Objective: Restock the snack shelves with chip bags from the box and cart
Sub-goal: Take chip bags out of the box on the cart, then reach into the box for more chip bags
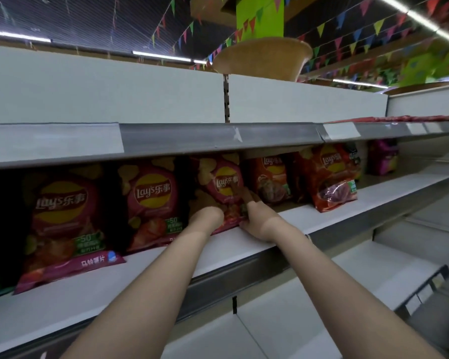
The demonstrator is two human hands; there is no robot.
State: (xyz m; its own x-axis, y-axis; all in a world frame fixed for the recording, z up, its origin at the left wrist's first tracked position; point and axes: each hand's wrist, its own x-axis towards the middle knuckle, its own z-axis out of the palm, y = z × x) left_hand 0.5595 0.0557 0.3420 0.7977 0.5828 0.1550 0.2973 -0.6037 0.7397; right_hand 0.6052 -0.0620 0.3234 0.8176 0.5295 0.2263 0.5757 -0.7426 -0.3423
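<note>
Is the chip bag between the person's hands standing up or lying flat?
Standing up. The chip bag faces forward, its bottom edge on the shelf, with the left hand and right hand at its lower corners.

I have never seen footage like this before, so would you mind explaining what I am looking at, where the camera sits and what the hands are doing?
There is no machine here: a camera worn on a person's head looks forward at their own bare arms and a shop shelf. Both hands are on one red Lay's chip bag, setting it upright: the left hand at its lower left, the right hand at its lower right with a finger on its front. Two matching bags stand to its left, darker orange-red bags to its right. Neither box nor cart is visible.
</note>
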